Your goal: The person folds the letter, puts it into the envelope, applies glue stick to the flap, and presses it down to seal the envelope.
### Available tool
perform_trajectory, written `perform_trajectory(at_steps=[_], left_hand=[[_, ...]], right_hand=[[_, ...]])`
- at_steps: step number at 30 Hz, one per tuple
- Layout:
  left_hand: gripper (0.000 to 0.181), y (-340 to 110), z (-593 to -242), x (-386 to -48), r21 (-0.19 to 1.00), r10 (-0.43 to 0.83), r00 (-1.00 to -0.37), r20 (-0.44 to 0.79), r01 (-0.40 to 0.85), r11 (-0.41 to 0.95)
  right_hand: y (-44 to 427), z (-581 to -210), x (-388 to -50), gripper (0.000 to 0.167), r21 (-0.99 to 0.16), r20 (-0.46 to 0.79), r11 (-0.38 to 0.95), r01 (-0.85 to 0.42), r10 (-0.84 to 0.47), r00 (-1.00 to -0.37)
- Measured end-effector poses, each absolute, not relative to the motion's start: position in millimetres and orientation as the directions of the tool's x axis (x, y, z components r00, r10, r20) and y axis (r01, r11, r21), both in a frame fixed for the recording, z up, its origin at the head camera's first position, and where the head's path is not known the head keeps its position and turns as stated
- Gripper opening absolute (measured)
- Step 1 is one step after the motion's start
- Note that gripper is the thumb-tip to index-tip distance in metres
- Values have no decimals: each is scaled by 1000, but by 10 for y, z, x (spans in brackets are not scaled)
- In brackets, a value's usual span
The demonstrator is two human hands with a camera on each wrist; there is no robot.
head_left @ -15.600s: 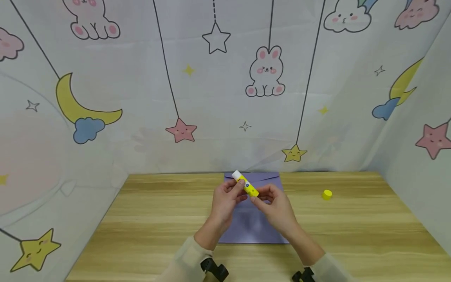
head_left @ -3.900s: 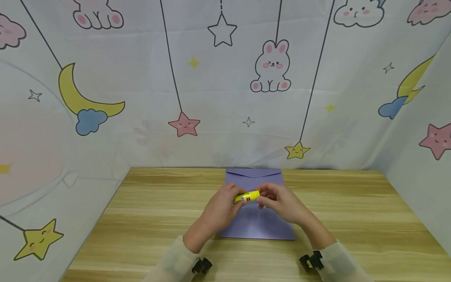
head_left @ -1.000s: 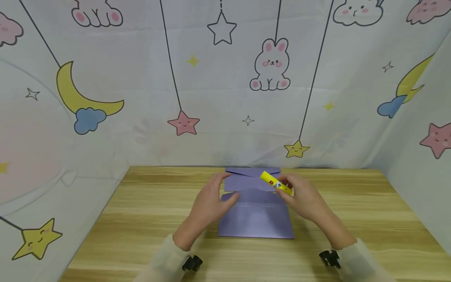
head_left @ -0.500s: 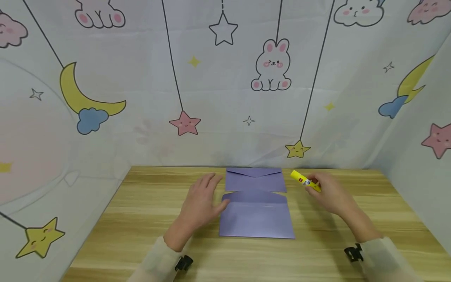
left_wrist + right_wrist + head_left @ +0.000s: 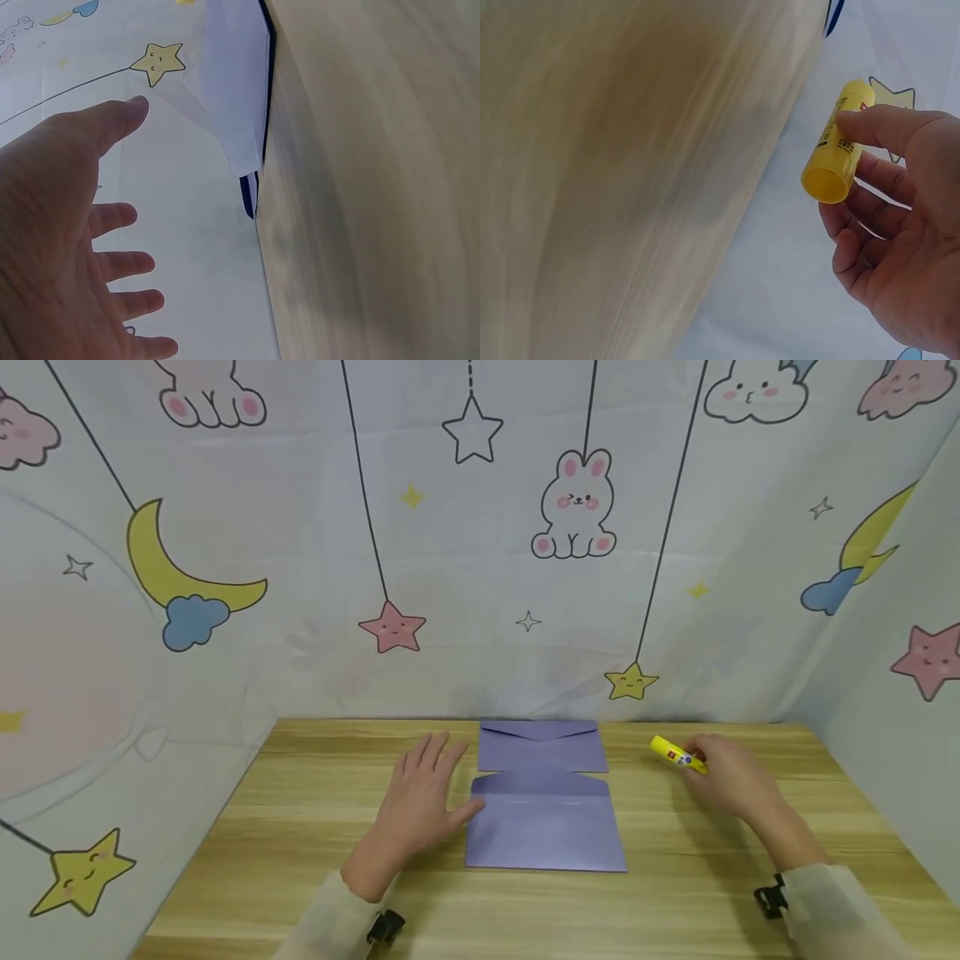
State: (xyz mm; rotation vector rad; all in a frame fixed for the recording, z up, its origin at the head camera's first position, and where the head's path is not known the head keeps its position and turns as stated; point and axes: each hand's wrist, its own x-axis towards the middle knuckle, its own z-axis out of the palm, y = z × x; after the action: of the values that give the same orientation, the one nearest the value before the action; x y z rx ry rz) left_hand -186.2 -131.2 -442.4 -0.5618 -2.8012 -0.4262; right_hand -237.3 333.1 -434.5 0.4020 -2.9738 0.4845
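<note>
In my right hand [image 5: 731, 781] I pinch a yellow glue stick [image 5: 840, 142] between thumb and fingers, tilted and held above the table's right side. Its cap end [image 5: 660, 745] points up and to the left in the head view. My left hand [image 5: 416, 793] is spread with straight fingers, holding nothing, just left of a purple envelope [image 5: 547, 835]. That envelope lies with its flap unfolded toward the back. Behind it a second purple envelope [image 5: 517, 752] lies with its flap folded over. The left wrist view shows the left palm [image 5: 45, 225] with all fingers apart.
Both envelopes lie on a wooden table [image 5: 315, 827]. A white cloth backdrop [image 5: 465, 560] with printed stars, moons and rabbits rises at the table's back edge and along both sides.
The loose yellow cap on the table is gone; the glue stick is capped. The left hand let go of it and drew left. The right hand carried it right, uncovering both envelopes.
</note>
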Motion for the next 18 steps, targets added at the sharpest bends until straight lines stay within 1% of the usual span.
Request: perform_trajectory(at_steps=[11,18], left_hand=[[86,-1325,-4479,-1861,263,313,-913,261,379,887],[86,-1334,-4489,-1869,274,300,-924,236,359,892]], right_hand=[[3456,-4424,-2418,27,-251,87,938,-240,-225,-970],[3485,-4454,-2440,25,-246,71,943,-225,-214,-974]])
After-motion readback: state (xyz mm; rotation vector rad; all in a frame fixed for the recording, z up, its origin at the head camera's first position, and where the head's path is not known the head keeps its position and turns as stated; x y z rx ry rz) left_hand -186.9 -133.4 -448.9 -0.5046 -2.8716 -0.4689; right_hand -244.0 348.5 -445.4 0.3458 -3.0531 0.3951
